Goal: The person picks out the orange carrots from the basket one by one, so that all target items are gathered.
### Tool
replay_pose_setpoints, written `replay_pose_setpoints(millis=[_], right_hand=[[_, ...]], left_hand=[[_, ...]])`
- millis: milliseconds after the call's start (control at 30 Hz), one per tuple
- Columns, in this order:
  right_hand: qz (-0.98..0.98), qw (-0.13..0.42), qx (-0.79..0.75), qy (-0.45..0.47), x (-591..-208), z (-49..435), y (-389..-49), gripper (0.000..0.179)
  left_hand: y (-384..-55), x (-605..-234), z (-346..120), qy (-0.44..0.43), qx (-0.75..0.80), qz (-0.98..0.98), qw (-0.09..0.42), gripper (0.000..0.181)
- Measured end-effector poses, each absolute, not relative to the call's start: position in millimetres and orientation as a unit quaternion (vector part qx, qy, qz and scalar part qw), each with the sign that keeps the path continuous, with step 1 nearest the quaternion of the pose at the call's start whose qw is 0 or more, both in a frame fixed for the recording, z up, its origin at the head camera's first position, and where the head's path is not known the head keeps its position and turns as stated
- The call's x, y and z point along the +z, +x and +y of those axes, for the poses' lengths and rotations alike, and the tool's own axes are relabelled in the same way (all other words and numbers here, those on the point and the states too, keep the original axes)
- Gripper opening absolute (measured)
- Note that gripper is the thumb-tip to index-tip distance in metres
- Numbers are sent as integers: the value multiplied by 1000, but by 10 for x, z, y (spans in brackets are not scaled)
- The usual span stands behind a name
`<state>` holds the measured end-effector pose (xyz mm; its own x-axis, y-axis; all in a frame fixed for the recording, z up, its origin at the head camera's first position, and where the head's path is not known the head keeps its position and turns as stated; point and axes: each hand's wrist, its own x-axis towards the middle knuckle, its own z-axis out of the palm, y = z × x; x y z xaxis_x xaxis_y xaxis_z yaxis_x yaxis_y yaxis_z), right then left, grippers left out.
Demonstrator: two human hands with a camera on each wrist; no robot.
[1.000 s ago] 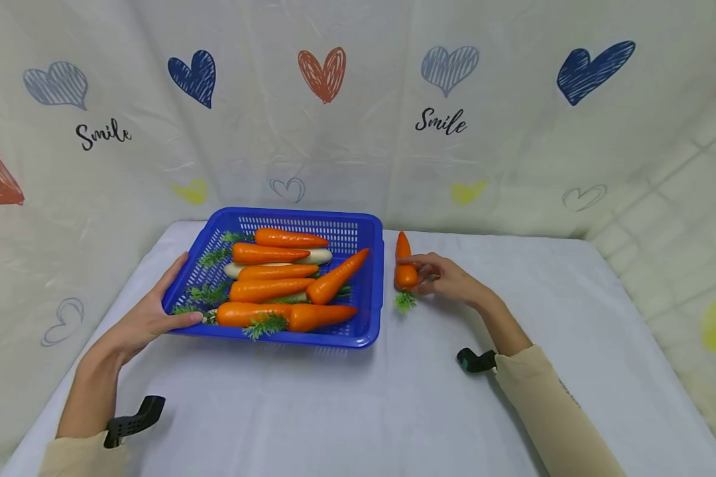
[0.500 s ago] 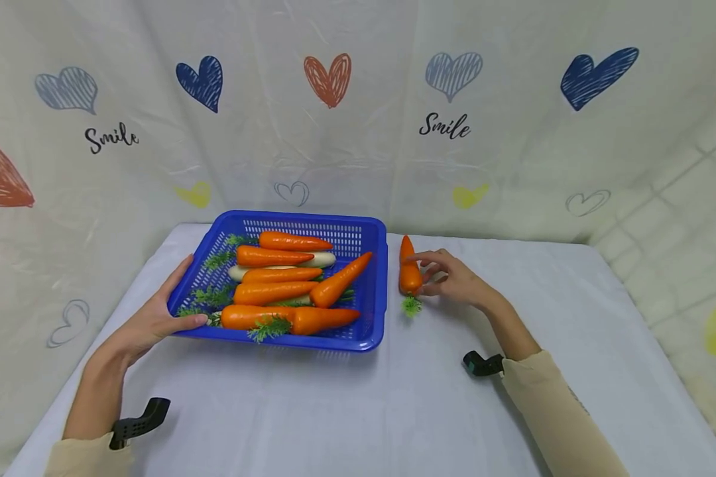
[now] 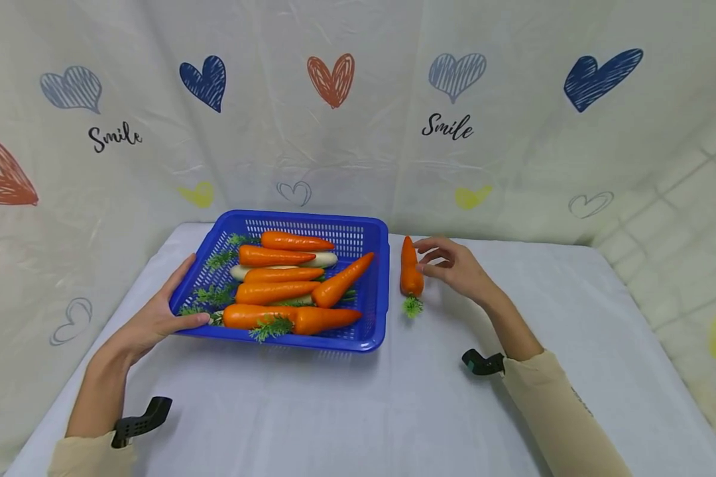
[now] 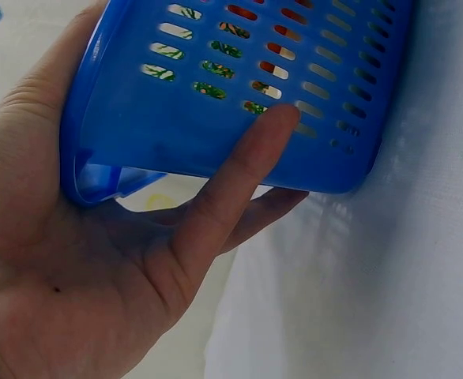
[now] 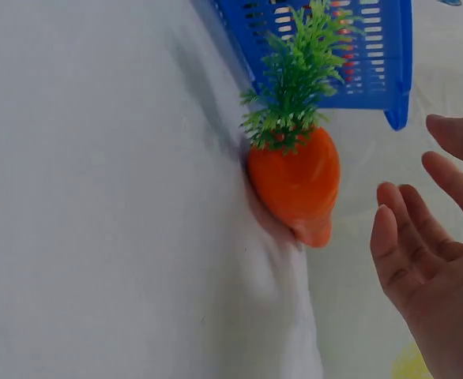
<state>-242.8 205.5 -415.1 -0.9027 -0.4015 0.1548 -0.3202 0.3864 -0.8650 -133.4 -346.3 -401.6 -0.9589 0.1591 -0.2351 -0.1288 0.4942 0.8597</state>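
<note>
A blue perforated basket stands on the white-covered table in the head view, holding several orange carrots with green tops and some white radishes. My left hand grips its left end, thumb over the rim. In the left wrist view, fingers lie along the basket's outer wall. A single carrot lies just right of the basket, leafy top toward me. Beside it hovers my right hand, fingers loosely bent and holding nothing. The right wrist view shows a gap between those fingers and the carrot.
A pale sheet with printed hearts and writing hangs behind the table. White cloth covers the tabletop in front of the basket and to the right. Black camera mounts sit on both wrists.
My right hand has drawn its fingers off the single carrot and risen slightly to the right. The carrot stays beside the basket. My left hand keeps its hold; the head view has shifted slightly.
</note>
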Motion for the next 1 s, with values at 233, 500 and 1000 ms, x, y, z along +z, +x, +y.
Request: replay_pose_setpoints(millis=[233, 500, 1000], right_hand=[[820, -3, -532, -212, -4054, 1973, -2390, 37], [793, -16, -571, -214, -3950, 1845, -2324, 34], [756, 18, -603, -257, -3867, 1526, -2232, 33]], left_hand=[[-1357, -4027, -3458, 9, 499, 855, 140, 111], [-1363, -4030, -3463, 8, 500, 854, 140, 111], [-1366, -4051, -3465, 9, 499, 855, 139, 111]])
